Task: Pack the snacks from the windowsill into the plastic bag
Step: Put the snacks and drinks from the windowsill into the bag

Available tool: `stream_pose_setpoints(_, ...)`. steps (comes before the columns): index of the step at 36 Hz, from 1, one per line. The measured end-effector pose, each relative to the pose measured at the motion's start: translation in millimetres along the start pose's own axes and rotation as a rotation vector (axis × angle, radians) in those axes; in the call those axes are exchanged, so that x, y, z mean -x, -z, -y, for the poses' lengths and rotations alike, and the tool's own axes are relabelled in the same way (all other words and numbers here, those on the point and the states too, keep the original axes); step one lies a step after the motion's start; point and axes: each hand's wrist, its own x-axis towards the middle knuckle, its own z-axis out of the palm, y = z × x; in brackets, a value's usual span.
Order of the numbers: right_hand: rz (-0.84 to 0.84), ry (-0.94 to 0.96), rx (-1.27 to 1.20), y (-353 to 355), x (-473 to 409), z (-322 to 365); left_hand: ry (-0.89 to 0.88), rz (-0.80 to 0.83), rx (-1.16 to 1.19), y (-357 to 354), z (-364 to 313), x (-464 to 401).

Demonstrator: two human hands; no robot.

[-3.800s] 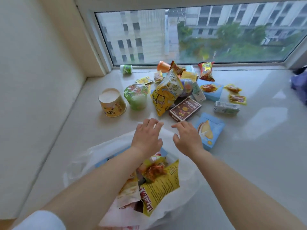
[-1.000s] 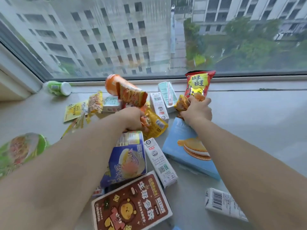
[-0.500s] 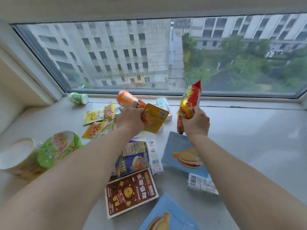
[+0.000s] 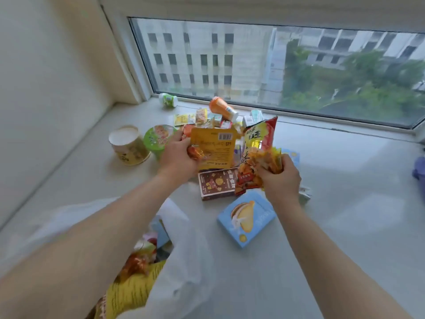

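Note:
My left hand [image 4: 176, 157] grips a flat yellow packet [image 4: 213, 149] together with a small orange packet, held above the windowsill. My right hand [image 4: 281, 178] grips a red and yellow snack bag [image 4: 255, 155] and a smaller orange packet against it. The white plastic bag [image 4: 184, 261] lies open below my arms, with yellow and orange packets inside. A brown box [image 4: 216, 185] and a light blue box [image 4: 247, 217] lie on the sill between the bag and the remaining snack pile [image 4: 213, 116].
Two cup containers, a cream one [image 4: 128, 146] and a green one [image 4: 158, 138], stand at the left. An orange bottle [image 4: 222, 108] and a small green bottle [image 4: 167, 100] lie near the window. The wall closes the left side. A purple thing [image 4: 419, 171] sits at the right edge.
Both hands have drawn back from the pile toward me, carrying the packets. The view has pulled back, so the plastic bag shows below my arms again.

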Motion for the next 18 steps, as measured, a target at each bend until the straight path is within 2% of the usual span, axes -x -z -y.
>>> stream_pose_setpoints(3,0.121,0.01,-0.087,-8.1,46.8,13.3,0.05,-0.013,0.074,32.9,27.0,42.2)
stream_pose_setpoints(9,0.35,0.008,-0.099,-32.6,109.7,30.1,0.156,0.026,0.119,84.5,78.5,114.7)
stream_pose_setpoints(14,0.52,-0.025,-0.112,-46.6,142.8,37.5,0.173,0.076,0.042,111.8,113.9,161.9)
stream_pose_setpoints(18,0.607,-0.078,-0.103,-55.3,163.5,37.1,0.245,0.191,-0.013,123.9,150.3,186.3)
